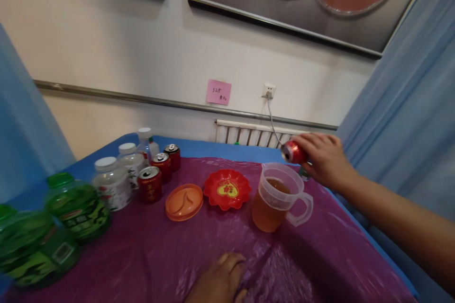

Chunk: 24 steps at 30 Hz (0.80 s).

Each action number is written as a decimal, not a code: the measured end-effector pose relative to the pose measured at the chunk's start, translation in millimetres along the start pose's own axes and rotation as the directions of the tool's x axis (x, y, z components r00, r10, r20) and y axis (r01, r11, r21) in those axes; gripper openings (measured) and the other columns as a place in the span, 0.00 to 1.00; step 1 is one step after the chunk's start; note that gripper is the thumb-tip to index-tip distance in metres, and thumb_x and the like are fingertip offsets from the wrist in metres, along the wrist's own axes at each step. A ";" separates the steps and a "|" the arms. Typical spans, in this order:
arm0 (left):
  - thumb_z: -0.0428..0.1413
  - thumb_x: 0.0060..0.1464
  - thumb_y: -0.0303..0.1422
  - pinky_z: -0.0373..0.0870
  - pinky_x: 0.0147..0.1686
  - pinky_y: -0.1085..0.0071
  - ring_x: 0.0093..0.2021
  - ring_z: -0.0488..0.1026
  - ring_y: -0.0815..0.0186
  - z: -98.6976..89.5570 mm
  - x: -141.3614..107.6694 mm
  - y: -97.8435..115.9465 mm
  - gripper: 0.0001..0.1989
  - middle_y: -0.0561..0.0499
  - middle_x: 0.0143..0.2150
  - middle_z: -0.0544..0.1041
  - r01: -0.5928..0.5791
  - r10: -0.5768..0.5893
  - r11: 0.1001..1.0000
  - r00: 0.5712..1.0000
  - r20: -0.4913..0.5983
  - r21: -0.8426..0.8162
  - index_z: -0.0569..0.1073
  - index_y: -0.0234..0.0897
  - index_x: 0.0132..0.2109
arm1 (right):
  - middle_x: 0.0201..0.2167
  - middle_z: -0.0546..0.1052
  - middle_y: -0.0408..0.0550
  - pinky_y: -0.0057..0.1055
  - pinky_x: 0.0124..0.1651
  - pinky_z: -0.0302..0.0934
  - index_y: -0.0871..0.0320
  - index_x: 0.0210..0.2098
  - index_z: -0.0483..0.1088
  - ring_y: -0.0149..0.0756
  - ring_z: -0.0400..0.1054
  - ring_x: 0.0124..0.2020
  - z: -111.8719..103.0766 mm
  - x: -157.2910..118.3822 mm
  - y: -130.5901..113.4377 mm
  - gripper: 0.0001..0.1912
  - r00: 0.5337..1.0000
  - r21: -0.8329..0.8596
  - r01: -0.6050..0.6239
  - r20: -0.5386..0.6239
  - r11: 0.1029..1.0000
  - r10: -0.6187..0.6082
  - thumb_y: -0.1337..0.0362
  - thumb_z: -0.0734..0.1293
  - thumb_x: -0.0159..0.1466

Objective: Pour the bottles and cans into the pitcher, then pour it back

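My right hand (pixel 325 158) is wrapped round a red drink can (pixel 296 151). The can lies tipped on its side, its top facing left, above the rim of a clear plastic pitcher (pixel 272 201). Amber liquid fills much of the pitcher, whose handle points right. No stream from the can can be made out. Low in the view, my left hand (pixel 220 279) rests on the purple table cover with nothing visible in it, fingers loosely bent. An orange lid (pixel 184 202) lies flat left of a red scalloped plate (pixel 227 189), which sits beside the pitcher.
Three red cans (pixel 150 184) stand at the left, near white-capped bottles (pixel 112 184). Two green bottles (pixel 76 208) are nearer the left edge. A purple plastic sheet (pixel 142 255) covers the table. Behind are a radiator (pixel 249 135) and a plugged-in cord (pixel 272 116).
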<state>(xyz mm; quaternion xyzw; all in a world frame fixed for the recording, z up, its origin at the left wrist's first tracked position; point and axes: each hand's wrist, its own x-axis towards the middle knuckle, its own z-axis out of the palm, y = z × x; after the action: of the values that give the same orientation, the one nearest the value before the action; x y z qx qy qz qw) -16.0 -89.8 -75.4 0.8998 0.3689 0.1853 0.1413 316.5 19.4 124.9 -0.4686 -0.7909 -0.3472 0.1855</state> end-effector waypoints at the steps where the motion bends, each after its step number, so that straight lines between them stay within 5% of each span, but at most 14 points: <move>1: 0.60 0.49 0.24 0.79 0.53 0.59 0.53 0.80 0.54 -5.2 -1.4 2.4 0.23 0.46 0.55 0.81 0.011 -0.011 1.000 1.000 -0.012 -0.023 0.75 0.43 0.54 | 0.55 0.76 0.60 0.55 0.57 0.57 0.57 0.64 0.62 0.58 0.70 0.54 -4.5 0.2 -6.6 0.32 0.991 0.071 -0.124 -0.046 0.990 0.128 0.60 0.70 0.63; 3: 0.59 0.53 0.26 0.77 0.56 0.58 0.55 0.79 0.55 -16.2 -5.6 6.0 0.24 0.46 0.56 0.80 0.030 -0.037 0.996 0.996 -0.086 -0.082 0.73 0.44 0.57 | 0.53 0.76 0.62 0.54 0.53 0.62 0.60 0.64 0.60 0.59 0.72 0.51 -16.6 -1.5 -31.3 0.41 0.927 0.290 -0.320 -0.101 0.902 0.362 0.51 0.74 0.57; 5: 0.58 0.57 0.29 0.75 0.59 0.57 0.57 0.77 0.55 -28.7 -11.4 8.5 0.26 0.46 0.58 0.79 0.057 -0.090 0.986 0.974 -0.208 -0.156 0.69 0.46 0.62 | 0.51 0.76 0.60 0.49 0.49 0.67 0.59 0.61 0.61 0.57 0.73 0.48 -29.3 -7.2 -70.1 0.41 0.847 0.573 -0.411 -0.049 0.710 0.529 0.48 0.76 0.54; 8: 0.58 0.61 0.35 0.77 0.55 0.60 0.56 0.77 0.57 -50.9 -19.4 12.4 0.26 0.45 0.60 0.77 0.145 -0.274 0.930 0.887 -0.371 -0.339 0.65 0.49 0.65 | 0.49 0.78 0.53 0.43 0.48 0.71 0.53 0.58 0.61 0.48 0.76 0.48 -36.4 -21.5 -140.4 0.31 0.877 0.894 -0.389 0.286 0.222 0.387 0.51 0.73 0.61; 10: 0.58 0.61 0.38 0.78 0.52 0.63 0.55 0.78 0.57 -66.3 -22.7 15.6 0.27 0.44 0.61 0.76 0.164 -0.398 0.857 0.812 -0.426 -0.489 0.64 0.48 0.66 | 0.53 0.77 0.53 0.44 0.54 0.69 0.51 0.58 0.60 0.46 0.74 0.52 -28.6 -31.3 -183.1 0.28 0.890 0.919 -0.394 0.385 -0.011 0.246 0.56 0.73 0.62; 12: 0.59 0.60 0.40 0.78 0.52 0.62 0.58 0.76 0.55 -78.2 -24.4 18.2 0.29 0.43 0.63 0.74 0.141 -0.462 0.795 0.771 -0.438 -0.589 0.64 0.46 0.66 | 0.55 0.75 0.53 0.45 0.57 0.67 0.51 0.58 0.60 0.46 0.73 0.55 -13.8 -39.1 -216.8 0.31 0.882 0.911 -0.411 0.407 -0.036 0.237 0.60 0.75 0.59; 16: 0.63 0.54 0.41 0.74 0.56 0.56 0.60 0.74 0.51 -83.6 -27.1 18.3 0.33 0.41 0.64 0.73 0.200 -0.511 0.768 0.765 -0.393 -0.609 0.64 0.44 0.65 | 0.56 0.75 0.53 0.47 0.60 0.64 0.52 0.59 0.57 0.48 0.71 0.57 15.0 -46.4 -261.6 0.36 0.868 0.902 -0.431 0.415 -0.002 0.274 0.63 0.75 0.56; 21: 0.62 0.52 0.39 0.72 0.57 0.50 0.57 0.75 0.50 -74.4 -31.9 5.4 0.31 0.39 0.60 0.75 0.358 -0.553 0.816 0.713 -0.431 -0.455 0.67 0.39 0.62 | 0.56 0.74 0.55 0.44 0.59 0.66 0.54 0.60 0.57 0.47 0.71 0.56 32.9 -50.6 -295.4 0.34 0.867 0.902 -0.430 0.423 -0.035 0.265 0.65 0.72 0.57; 24: 0.61 0.51 0.40 0.74 0.55 0.52 0.55 0.76 0.51 -85.4 -34.5 -14.4 0.27 0.41 0.56 0.78 0.419 -0.542 0.839 0.706 -0.456 -0.348 0.70 0.38 0.58 | 0.63 0.69 0.57 0.46 0.64 0.61 0.55 0.64 0.55 0.48 0.65 0.63 39.1 -60.3 -301.8 0.39 0.856 0.873 -0.486 0.484 -0.035 0.181 0.65 0.71 0.56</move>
<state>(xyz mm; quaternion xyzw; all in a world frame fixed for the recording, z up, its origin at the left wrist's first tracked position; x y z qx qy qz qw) -85.0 -94.5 -12.8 0.6611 0.5933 0.4252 0.1733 84.9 -85.8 -52.6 -0.4272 -0.6841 0.3953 0.4395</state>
